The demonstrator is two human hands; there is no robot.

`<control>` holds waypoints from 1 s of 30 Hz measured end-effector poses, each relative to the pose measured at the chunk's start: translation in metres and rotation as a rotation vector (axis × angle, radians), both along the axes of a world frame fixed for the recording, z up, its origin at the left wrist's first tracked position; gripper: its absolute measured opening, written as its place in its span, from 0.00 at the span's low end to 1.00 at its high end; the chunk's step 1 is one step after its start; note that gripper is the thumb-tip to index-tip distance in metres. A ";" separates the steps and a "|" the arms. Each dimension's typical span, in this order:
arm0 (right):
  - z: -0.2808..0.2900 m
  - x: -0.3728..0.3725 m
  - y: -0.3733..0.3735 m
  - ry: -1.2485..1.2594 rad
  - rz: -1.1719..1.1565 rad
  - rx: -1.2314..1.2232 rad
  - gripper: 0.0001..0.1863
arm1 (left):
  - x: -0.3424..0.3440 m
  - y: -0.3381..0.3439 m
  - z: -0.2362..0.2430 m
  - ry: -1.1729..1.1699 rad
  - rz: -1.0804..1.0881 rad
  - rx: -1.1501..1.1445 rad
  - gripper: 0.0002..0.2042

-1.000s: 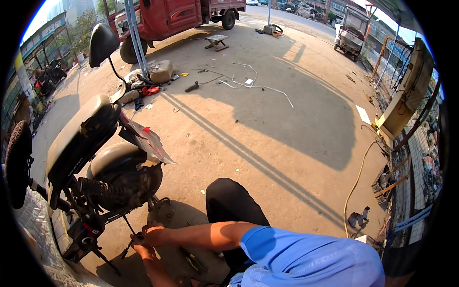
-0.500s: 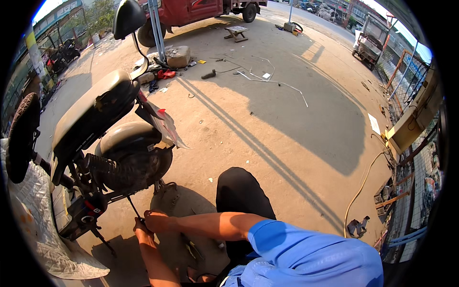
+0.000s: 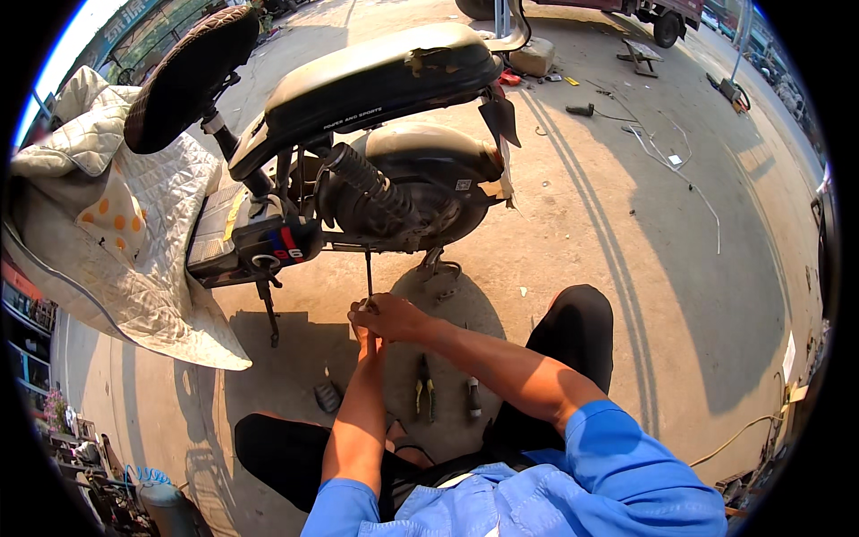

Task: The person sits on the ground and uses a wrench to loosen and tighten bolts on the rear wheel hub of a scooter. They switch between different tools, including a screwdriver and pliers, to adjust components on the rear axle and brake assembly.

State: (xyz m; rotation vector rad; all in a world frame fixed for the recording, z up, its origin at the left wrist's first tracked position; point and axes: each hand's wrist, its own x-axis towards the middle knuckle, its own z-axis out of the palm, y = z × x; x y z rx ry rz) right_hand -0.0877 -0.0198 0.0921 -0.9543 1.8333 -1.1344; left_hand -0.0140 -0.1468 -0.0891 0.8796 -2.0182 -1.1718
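Observation:
An electric scooter stands in front of me with its rear wheel to the right. From beneath its frame a thin dark rod runs down toward me. At its lower end my left hand and my right hand are pressed together, both closed around it. The right hand partly covers the left one's fingers, so the exact grip is hidden. On the ground between my knees lie pliers with yellow and black handles and a slim hand tool. A small grey ribbed object rests left of them.
A quilted cover drapes over the scooter's front at left. The scooter's side stand reaches downward. Bent white tubing and a low wooden stool lie farther off at right, near a red truck. A hose trails at right.
My view has turned left, so the scooter and hands now appear farther right. Both hands stay together at the rod's lower end. My left knee and the tools now show more fully.

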 end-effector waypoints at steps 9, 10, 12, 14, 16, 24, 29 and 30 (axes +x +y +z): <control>-0.048 -0.022 0.025 0.316 -0.024 0.278 0.27 | -0.025 0.016 0.049 0.169 0.068 0.884 0.20; -0.058 -0.020 0.022 0.307 -0.005 0.253 0.25 | -0.022 0.012 0.052 0.222 0.053 0.999 0.21; -0.088 -0.019 0.012 0.413 0.045 0.148 0.23 | -0.020 0.001 0.043 0.295 0.045 1.155 0.22; -0.101 -0.021 0.005 0.638 0.101 -0.009 0.20 | -0.023 0.002 0.046 0.268 0.046 1.196 0.22; -0.087 -0.019 0.003 0.422 -0.039 -0.004 0.18 | -0.020 0.001 0.046 0.148 0.083 1.113 0.21; -0.057 -0.012 -0.011 0.269 -0.184 -0.076 0.18 | 0.000 -0.002 0.020 -0.185 0.108 -0.472 0.13; -0.007 -0.014 -0.004 -0.038 0.002 0.040 0.23 | -0.021 0.025 0.070 -0.227 0.257 0.404 0.10; -0.003 -0.009 -0.006 0.017 0.039 0.006 0.25 | -0.011 0.008 0.040 -0.133 0.230 0.330 0.12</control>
